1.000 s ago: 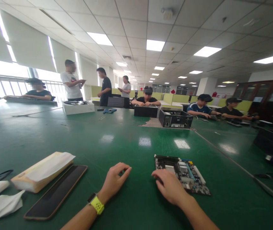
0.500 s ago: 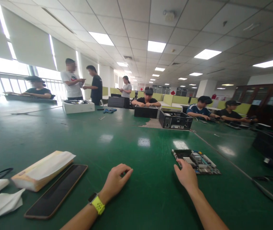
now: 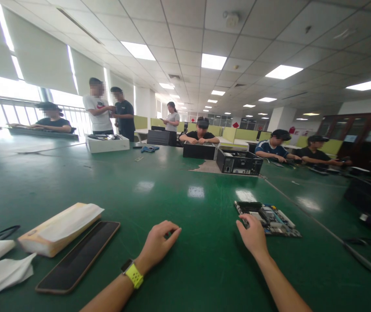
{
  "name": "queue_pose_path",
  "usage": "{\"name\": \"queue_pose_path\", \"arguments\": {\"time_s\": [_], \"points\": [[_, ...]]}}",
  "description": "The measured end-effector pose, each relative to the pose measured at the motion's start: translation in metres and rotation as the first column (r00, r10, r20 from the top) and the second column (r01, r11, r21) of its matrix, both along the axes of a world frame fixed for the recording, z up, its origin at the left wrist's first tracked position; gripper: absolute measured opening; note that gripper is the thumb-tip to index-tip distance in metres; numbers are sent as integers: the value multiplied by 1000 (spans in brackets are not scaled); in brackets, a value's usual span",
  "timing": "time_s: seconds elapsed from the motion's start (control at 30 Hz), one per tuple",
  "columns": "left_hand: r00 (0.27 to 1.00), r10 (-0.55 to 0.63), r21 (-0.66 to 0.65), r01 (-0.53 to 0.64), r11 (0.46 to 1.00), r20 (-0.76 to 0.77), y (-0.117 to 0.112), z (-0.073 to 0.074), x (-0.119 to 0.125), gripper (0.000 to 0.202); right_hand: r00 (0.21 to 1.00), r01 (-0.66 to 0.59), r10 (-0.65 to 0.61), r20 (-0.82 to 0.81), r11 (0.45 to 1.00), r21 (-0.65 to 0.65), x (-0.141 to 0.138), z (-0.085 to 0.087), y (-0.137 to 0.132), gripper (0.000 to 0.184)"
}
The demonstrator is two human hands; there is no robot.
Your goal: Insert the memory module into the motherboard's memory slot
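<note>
My left hand [image 3: 162, 240], with a yellow-strapped watch [image 3: 132, 274] on its wrist, rests on the green table. Its fingers are loosely curved, the thumb stands apart from them, and nothing is held. At the right, my right hand [image 3: 253, 234] lies at the near left corner of a motherboard [image 3: 274, 221], covering part of it. Thumb and fingers are apart there, without a grip; whether the fingertips touch the board I cannot tell. The motherboard lies flat, its slots and connectors facing up.
Left of my left hand lie a phone [image 3: 79, 258], a tissue pack [image 3: 60, 227] and a crumpled tissue [image 3: 5, 275]. Farther back stand an open computer case [image 3: 239, 162] and a white box [image 3: 107, 144]. Cables [image 3: 366, 255] lie at the right. Several people sit or stand around.
Both my hands stay practically where they were. The view has shifted slightly. In the background, one standing person in dark clothes has turned and moved a little left.
</note>
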State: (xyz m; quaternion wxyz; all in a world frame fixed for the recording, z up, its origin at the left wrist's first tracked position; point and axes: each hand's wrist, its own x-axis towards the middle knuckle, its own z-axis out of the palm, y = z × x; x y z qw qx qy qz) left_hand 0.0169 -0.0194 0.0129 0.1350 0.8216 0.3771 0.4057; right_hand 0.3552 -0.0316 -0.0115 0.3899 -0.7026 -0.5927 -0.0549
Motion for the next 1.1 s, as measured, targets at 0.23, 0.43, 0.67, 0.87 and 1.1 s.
{"name": "queue_pose_path", "arguments": {"time_s": [0.23, 0.43, 0.67, 0.87, 1.1], "points": [[1000, 6, 10, -6, 1000, 7, 0, -1, -1, 25, 947, 307, -256, 194, 897, -318, 3, 18, -11, 43], [1000, 8, 9, -8, 1000, 1, 0, -1, -1, 25, 967, 229, -164, 194, 896, -381, 8, 28, -14, 38], [1000, 7, 8, -7, 1000, -3, 1, -1, 0, 24, 994, 112, -107, 34, 938, -328, 4, 37, -19, 38], [1000, 7, 18, -8, 1000, 9, 2, -2, 0, 24, 928, -368, 331, -170, 883, -291, -60, 53, -45, 38], [999, -34, -9, 34, 999, 25, 0, 0, 3, 20, 358, -927, 571, -739, 121, -356, -99, 60, -81, 59]]}}
